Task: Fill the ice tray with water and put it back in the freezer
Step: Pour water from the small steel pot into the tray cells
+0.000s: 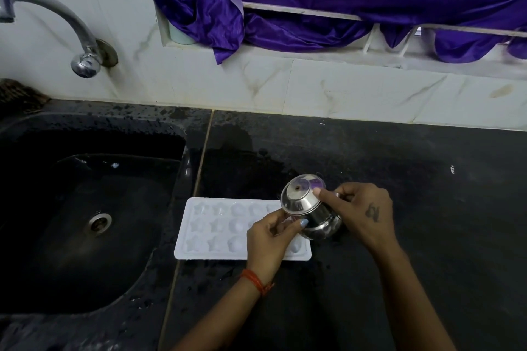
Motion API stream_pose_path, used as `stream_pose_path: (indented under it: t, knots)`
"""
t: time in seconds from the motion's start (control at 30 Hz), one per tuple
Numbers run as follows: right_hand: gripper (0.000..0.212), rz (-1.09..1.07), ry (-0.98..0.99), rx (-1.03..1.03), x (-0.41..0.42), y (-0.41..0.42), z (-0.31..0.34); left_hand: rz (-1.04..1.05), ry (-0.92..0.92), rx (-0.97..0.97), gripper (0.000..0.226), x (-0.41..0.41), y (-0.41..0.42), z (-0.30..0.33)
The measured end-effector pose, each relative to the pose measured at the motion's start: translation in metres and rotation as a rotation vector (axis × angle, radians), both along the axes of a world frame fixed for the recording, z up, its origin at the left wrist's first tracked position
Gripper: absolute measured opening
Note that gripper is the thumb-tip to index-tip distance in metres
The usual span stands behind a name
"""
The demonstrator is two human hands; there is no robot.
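A white ice tray (216,228) with star and round moulds lies flat on the black counter, just right of the sink. Over its right end a small shiny steel pot (310,208) is tipped on its side, base up and toward the left. My right hand (362,211) grips the pot's body from the right. My left hand (268,239) holds its lower side, fingers curled under it, and covers part of the tray. The pot's mouth is hidden, so I cannot tell whether water is flowing.
A black sink (85,222) with a steel drain (98,222) fills the left. A chrome tap (57,25) juts from the tiled wall above it. The black counter (427,208) is wet around the tray. Purple cloth (313,8) hangs over a ledge behind.
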State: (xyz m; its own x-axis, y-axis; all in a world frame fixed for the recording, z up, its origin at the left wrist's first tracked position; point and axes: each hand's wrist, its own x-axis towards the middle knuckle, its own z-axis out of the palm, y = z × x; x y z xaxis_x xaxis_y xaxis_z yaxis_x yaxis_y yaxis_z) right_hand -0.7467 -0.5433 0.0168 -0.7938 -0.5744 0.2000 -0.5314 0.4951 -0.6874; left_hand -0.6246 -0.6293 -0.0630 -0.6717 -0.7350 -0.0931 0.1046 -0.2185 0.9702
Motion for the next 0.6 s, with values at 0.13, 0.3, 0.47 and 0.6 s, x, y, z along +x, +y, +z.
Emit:
stream_pose_path:
  t: [0.13,0.3,0.47,0.6]
  knots:
    - [0.035,0.027,0.080,0.068,-0.002,0.000,0.004,-0.019,-0.011,0.026,0.030,-0.005,0.004,-0.005]
    - [0.041,0.046,0.135,0.148,-0.004,0.002,0.009,-0.042,0.019,0.068,0.034,-0.009,0.011,-0.007]
    - [0.046,0.078,0.203,0.186,-0.007,0.001,0.011,-0.031,0.030,0.122,0.021,-0.013,0.015,-0.012]
    - [0.048,0.091,0.234,0.220,-0.009,0.001,0.012,-0.019,0.032,0.148,0.019,-0.017,0.019,-0.013]
